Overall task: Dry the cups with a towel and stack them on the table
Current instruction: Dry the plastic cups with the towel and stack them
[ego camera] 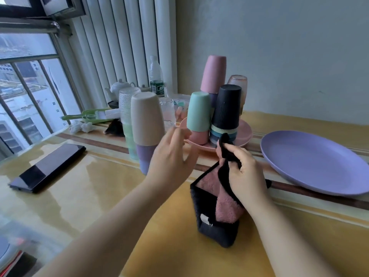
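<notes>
Right now the right hand point(242, 172) is gripping the towel point(217, 204), a pink and black cloth, with its fingers curled round a bunched fold, while the rest is hanging down to the yellow table point(99, 196). The left hand point(173, 156) is hovering open, fingers spread and holding nothing, between the stack point(146, 124) on the left and the pink plate point(244, 134) beyond.

That stack, a beige cup upside down over a purple one, is standing on the table just left of the left hand, with a clear and green pile point(127, 116) behind it. On the pink plate more cups are waiting upside down: a mint cup point(199, 110), a black cup point(226, 105) topping several nested ones, a tall pink cup point(213, 73) and a glass point(238, 82) at the far side.

Judging by the empty left hand, the work is sitting between cups: one seems to be done and the next not yet taken. The next move is calling for the left hand to lift a cup from the plate, probably the near mint one, without knocking its neighbours, and to bring it to the towel.

A bottle point(156, 76) at the far left is wearing a green label, but its writing is too small to read. The white tag on the towel is showing nothing legible. A phone point(48, 167) is lying dark on the left, and a purple plate point(317, 162) is resting on the right.
</notes>
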`<state>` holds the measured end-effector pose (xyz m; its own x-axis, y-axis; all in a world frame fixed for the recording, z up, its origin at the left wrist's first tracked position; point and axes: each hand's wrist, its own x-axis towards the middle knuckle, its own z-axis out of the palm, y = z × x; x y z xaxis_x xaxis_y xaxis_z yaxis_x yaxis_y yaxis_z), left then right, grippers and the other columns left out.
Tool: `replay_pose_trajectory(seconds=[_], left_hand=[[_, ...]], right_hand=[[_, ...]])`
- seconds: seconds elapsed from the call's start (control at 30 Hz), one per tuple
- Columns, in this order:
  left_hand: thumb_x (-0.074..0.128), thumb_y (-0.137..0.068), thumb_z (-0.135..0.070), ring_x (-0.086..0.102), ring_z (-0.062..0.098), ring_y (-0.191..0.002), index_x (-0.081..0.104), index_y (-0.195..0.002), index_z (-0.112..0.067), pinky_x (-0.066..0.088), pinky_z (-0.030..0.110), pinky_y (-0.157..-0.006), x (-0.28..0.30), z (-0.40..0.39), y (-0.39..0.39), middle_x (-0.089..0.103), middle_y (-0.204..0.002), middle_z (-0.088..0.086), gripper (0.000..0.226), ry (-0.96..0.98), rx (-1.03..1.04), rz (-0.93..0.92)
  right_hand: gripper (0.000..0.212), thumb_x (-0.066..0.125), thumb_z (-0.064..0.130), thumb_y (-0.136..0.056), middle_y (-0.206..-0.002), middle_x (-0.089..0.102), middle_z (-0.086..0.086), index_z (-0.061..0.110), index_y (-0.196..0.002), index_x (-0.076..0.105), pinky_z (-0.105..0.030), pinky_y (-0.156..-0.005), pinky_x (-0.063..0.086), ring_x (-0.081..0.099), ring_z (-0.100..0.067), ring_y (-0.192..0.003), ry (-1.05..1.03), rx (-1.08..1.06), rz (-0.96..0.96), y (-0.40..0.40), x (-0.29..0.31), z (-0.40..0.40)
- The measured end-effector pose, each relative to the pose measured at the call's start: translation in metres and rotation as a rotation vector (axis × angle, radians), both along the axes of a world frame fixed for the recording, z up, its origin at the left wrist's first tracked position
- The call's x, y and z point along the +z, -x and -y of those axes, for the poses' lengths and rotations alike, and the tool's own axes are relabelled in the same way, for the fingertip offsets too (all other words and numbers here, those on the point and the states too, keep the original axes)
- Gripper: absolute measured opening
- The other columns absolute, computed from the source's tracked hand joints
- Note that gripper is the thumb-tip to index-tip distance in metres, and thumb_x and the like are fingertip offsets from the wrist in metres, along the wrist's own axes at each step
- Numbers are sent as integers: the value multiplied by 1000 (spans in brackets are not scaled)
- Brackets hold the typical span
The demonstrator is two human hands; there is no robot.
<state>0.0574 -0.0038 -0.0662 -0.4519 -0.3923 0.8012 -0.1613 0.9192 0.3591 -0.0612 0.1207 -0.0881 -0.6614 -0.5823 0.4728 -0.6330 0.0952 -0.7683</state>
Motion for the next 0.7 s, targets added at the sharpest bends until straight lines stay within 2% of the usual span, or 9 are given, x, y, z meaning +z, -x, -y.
replay_pose_trajectory(seconds=[0.1, 0.17, 0.23, 0.3, 0.37, 0.43, 0.5, 0.57, 0.7], left_hand=[[59, -87, -10, 55, 25, -103, 45, -128, -5, 42, 29, -81, 3, -4, 43, 53, -121, 12, 44, -410, 16, 78], [60, -86, -13, 52, 24, -107, 41, -131, -6, 38, 26, -79, 7, 8, 71, 50, -125, 11, 49, -672, 75, 27], [60, -85, -14, 53, 26, -111, 39, -133, -7, 40, 29, -81, 11, 27, 92, 51, -124, 10, 53, -805, 102, 4], [63, -81, -13, 51, 29, -117, 37, -133, -6, 45, 36, -92, 12, 46, 107, 50, -128, 11, 58, -831, 96, 33], [70, -71, -14, 51, 30, -113, 38, -123, -7, 47, 44, -94, 13, 61, 117, 49, -117, 10, 61, -834, 76, 60], [73, -54, -24, 52, 30, -113, 33, -131, -7, 49, 46, -94, 15, 71, 123, 49, -118, 10, 89, -908, 20, 87], [70, -45, -31, 50, 31, -120, 21, -145, -12, 47, 46, -100, 14, 78, 131, 47, -129, 12, 113, -940, 3, 134], [76, -52, -28, 47, 31, -123, 23, -146, -13, 44, 46, -103, 10, 81, 135, 43, -133, 14, 109, -930, 12, 184], [80, -68, -22, 45, 30, -118, 37, -130, -6, 42, 44, -102, 3, 85, 139, 39, -128, 14, 78, -842, 90, 194]], right_hand=[[53, 45, -15, -85, -115, 55, 13, 18, -123, 61, 8, -88, 26, 44, 7, -106, 0, -66, 33, 6, 1, -3], [53, 46, -15, -84, -113, 56, 14, 17, -122, 62, 7, -88, 27, 46, 5, -106, 3, -77, 36, 7, 0, -3], [53, 47, -17, -83, -112, 57, 14, 17, -121, 63, 7, -87, 27, 47, 4, -106, 9, -78, 27, 7, -1, -2], [55, 47, -18, -81, -111, 59, 13, 17, -119, 64, 6, -87, 28, 48, 6, -105, 15, -76, 11, 8, -2, -1], [56, 47, -18, -80, -112, 61, 11, 18, -119, 64, 4, -90, 29, 49, 5, -106, 21, -60, 6, 8, -3, 0], [57, 47, -19, -79, -114, 62, 10, 19, -119, 64, 2, -92, 30, 50, 4, -109, 23, -45, 5, 7, -4, 1], [59, 46, -20, -78, -114, 62, 10, 18, -119, 64, 3, -91, 30, 50, 5, -108, 28, -36, -2, 6, -5, 1], [60, 46, -21, -76, -113, 61, 10, 17, -119, 65, 3, -91, 29, 49, 7, -107, 39, -36, -9, 6, -6, 1], [59, 46, -20, -78, -113, 60, 13, 18, -119, 64, 4, -90, 29, 47, 16, -105, 41, -30, 18, 7, -6, 1]])
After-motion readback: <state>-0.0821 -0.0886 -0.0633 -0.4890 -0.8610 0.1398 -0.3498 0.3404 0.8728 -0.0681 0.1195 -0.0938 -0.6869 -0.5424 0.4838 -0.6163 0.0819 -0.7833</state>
